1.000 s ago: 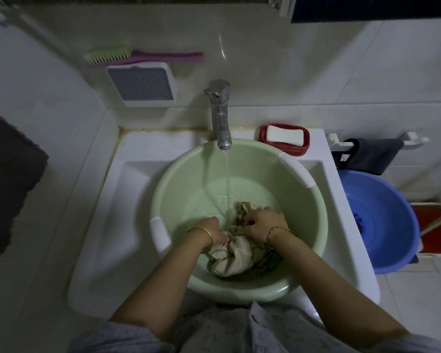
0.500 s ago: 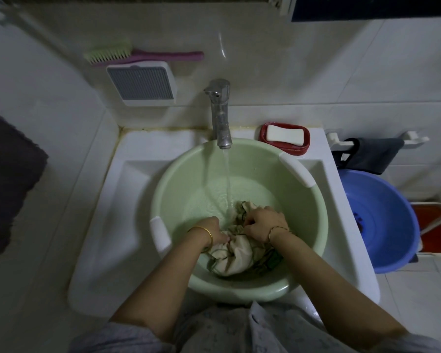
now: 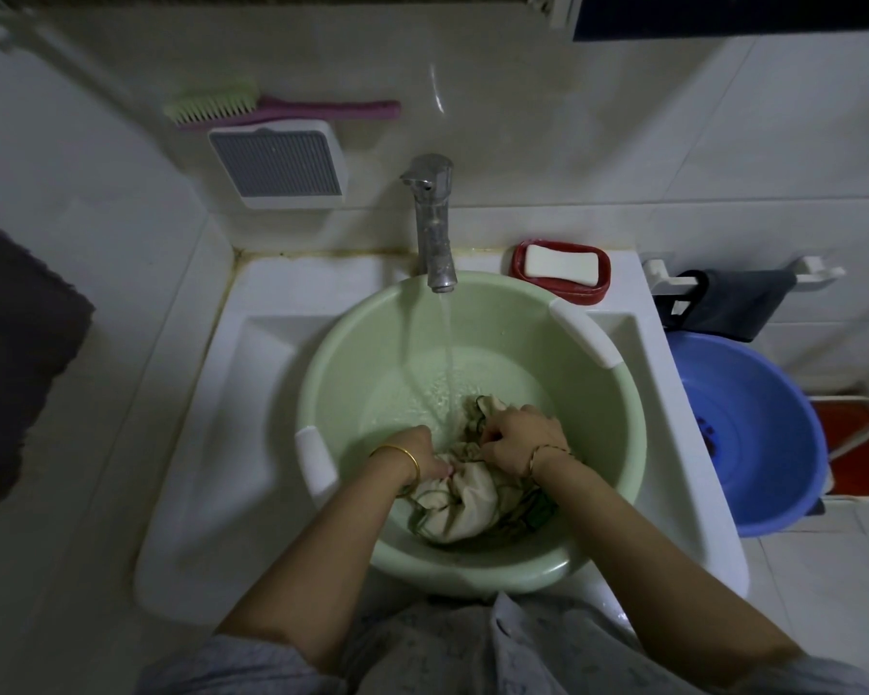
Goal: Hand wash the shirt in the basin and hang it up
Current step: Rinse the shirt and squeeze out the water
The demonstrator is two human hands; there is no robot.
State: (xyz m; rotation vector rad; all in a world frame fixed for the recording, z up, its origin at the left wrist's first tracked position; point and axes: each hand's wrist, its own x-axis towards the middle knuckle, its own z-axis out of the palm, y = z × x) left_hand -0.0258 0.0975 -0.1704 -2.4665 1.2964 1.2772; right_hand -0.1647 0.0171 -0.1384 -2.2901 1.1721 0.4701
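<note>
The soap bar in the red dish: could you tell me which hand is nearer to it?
Right. The right hand grips the shirt below the soap bar; the left hand grips farther left.

Two basins, green [image 3: 598, 383] and blue [image 3: 753, 418], one tap [image 3: 435, 228], one soap bar [image 3: 562, 264], one brush [image 3: 272, 106]

Dim, greenish light; wide-angle bending at edges; glare streak on wall tile [image 3: 437, 90].

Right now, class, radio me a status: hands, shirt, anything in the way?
Left hand and right hand both grip the shirt. Shirt bunched in green basin. Tap running. Nothing in the way.
</note>
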